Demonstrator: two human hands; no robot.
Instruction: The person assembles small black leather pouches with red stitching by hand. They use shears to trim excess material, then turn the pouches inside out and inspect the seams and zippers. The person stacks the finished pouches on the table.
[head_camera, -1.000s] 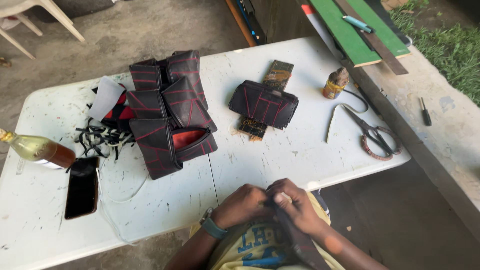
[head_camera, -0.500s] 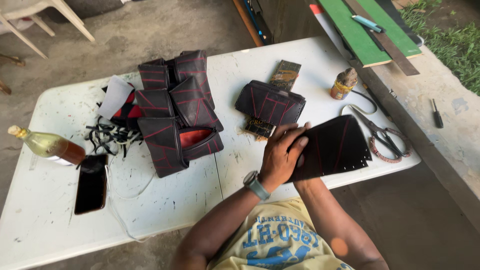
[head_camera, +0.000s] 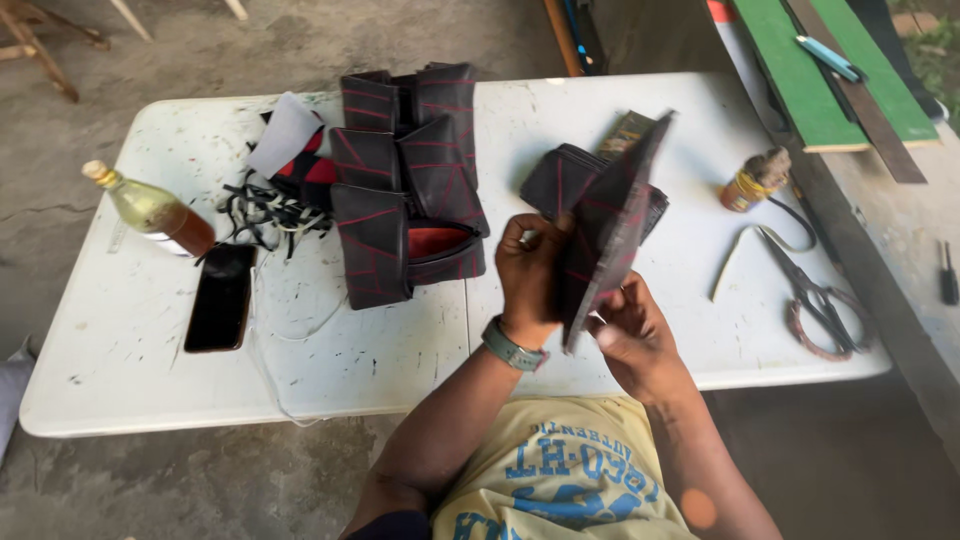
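**Black stitched piece held between 2 hands**

We see the black red-stitched piece (head_camera: 612, 225) raised on edge above the tabletop's (head_camera: 330, 350) near edge. Our left hand (head_camera: 532, 275) is closed around its left face; our right hand (head_camera: 632, 335) pinches its lower corner from beneath.

We have one view only, from a camera worn on the person's head. It looks steeply down and forward across the white table (head_camera: 130, 380), whose far edge lies towards the top of frame. It sits close above the person's hands and chest. No second view shares the scene.
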